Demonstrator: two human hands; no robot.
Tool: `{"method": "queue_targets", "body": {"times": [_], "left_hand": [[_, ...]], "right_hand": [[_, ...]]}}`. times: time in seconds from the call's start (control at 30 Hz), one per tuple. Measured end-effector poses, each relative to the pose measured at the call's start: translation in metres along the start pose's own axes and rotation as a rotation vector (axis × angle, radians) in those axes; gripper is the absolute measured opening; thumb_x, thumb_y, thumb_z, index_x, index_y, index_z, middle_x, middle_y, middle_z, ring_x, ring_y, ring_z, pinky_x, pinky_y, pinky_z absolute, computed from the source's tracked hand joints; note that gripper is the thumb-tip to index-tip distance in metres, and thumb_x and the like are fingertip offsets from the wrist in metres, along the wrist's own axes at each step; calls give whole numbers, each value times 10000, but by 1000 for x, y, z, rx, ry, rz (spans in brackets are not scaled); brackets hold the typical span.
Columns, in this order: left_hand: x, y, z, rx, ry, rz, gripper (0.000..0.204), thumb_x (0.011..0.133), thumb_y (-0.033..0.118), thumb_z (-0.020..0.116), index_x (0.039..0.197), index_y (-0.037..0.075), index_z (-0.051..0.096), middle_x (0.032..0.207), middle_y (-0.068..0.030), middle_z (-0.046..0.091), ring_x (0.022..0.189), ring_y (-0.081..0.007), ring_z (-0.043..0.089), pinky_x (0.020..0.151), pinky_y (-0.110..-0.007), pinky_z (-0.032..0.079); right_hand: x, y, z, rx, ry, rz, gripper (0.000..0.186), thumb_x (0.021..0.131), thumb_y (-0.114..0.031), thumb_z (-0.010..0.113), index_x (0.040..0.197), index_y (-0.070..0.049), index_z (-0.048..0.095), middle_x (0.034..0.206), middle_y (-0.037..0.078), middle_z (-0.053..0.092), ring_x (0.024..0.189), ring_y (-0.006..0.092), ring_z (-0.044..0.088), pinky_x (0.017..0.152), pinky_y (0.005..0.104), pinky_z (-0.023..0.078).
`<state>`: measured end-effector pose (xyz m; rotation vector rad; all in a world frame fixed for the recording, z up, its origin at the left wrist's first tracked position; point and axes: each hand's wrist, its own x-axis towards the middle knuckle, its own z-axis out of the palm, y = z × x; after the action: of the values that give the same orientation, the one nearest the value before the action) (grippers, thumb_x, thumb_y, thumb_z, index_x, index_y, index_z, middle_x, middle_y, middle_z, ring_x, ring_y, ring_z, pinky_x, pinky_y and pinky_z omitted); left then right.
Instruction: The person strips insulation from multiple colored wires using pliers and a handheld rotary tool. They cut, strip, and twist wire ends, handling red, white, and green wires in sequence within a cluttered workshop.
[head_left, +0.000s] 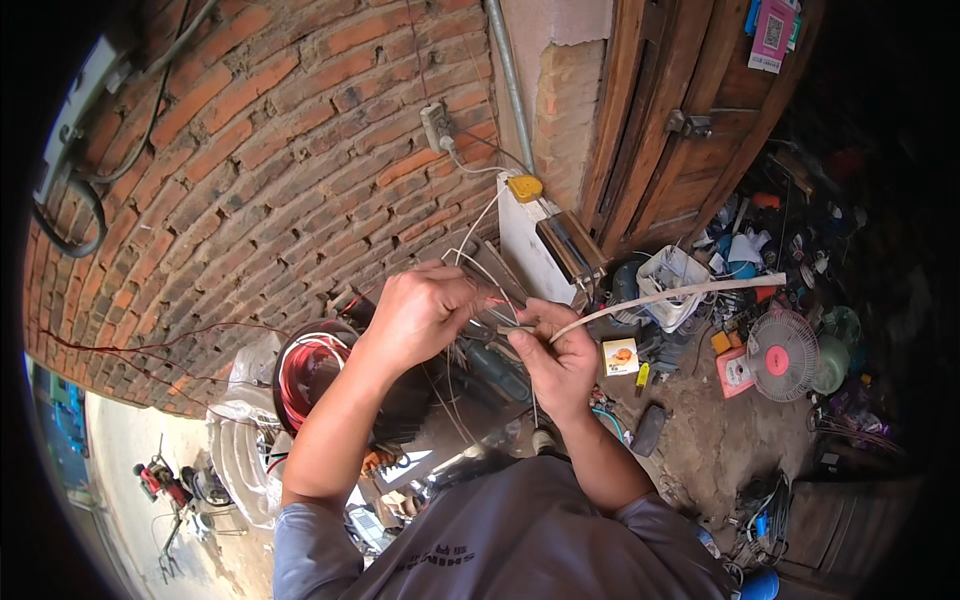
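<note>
In front of my chest, both hands work close together. My right hand (562,358) is closed round a thick white cable (665,295), its thumb pressed against the fingers; the cable's long free end sticks out to the right. My left hand (425,308) is pinched just left of it, with thin wires at its fingertips. A short bit of red wire (496,301) shows in the gap between the hands. The exact grip of the left fingertips is hidden by the hand itself. Thin white wire (470,258) loops up behind the hands.
A brick wall (270,170) rises at the left and a wooden door (690,140) at the back right. A bucket with red wire coils (312,372) stands beside my left forearm. On the right lie a pink and grey fan (785,356), a white basket (672,285) and heaped clutter.
</note>
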<state>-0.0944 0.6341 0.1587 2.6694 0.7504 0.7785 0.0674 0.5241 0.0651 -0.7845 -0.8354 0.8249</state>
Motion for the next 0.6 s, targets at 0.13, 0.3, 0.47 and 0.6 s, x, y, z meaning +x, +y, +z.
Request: {"method": "queue_targets", "body": {"times": [0.13,0.3,0.47,0.6], "left_hand": [[-3,1,-3,-124,48,-10,120,873,57,802,989,28,816,815,-136,728,766,-327,698,728,-414,556],[-9,1,-4,-139,52,-11,134,866,39,787,996,27,816,833,-140,735,769,-330,703,723,-420,563],[-8,2,1,-210,61,32,144,853,84,800,994,55,800,898,-99,750,844,-315,715,754,-407,582],[-7,5,2,-274,85,44,143,857,82,809,989,30,792,889,-110,748,845,-322,708,781,-408,579]], "right_hand": [[15,15,1,-404,-81,-370,271,958,61,745,1219,31,679,1097,82,715,876,82,660,774,219,527],[18,9,15,-302,-46,-321,147,972,32,736,1115,35,704,1101,117,711,933,142,683,810,258,547],[23,13,12,-353,-62,-384,160,971,26,736,1127,26,703,1101,115,710,932,143,667,792,258,536],[19,12,12,-134,-53,-202,115,967,32,736,1079,26,712,1058,115,718,913,151,659,787,265,530]]}}
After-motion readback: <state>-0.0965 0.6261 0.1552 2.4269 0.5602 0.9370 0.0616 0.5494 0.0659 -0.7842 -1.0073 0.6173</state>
